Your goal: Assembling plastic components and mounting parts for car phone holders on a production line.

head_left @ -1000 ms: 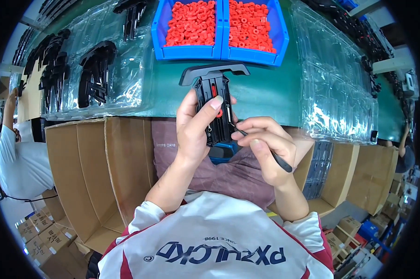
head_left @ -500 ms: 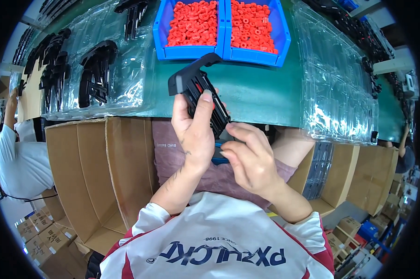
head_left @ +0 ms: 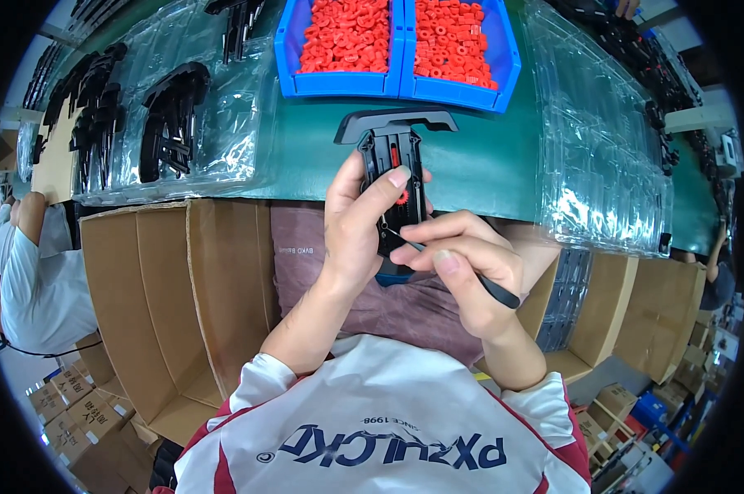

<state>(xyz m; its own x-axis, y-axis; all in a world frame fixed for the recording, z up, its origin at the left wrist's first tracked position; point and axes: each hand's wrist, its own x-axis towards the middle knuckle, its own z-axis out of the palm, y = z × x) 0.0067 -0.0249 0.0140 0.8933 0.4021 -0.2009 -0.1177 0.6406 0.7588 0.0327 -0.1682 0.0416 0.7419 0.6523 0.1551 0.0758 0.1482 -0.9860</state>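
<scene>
My left hand point(head_left: 355, 214) is closed round a black plastic T-shaped part point(head_left: 397, 123), its wide curved crossbar away from me. The thumb presses on its open channel. A red strip point(head_left: 394, 156) and a small red gear point(head_left: 402, 198) sit inside that channel. My right hand point(head_left: 471, 263) grips a slim tool with a dark handle point(head_left: 499, 293) and a thin pointed tip. The tip touches or nearly touches the near end of the black part. Whether the tool is a pick or tweezers does not show.
Two blue bins point(head_left: 339, 84) of small red parts stand on the green table point(head_left: 471, 165). Clear plastic trays point(head_left: 598, 165) lie to the right; black parts point(head_left: 170, 115) rest on trays at left. Cardboard boxes point(head_left: 224, 288) flank my lap. Other people work at both sides.
The black part has turned from tilted to nearly upright, its channel now facing me. My right hand has rolled over, and the slim tool now shows with its tip at the part.
</scene>
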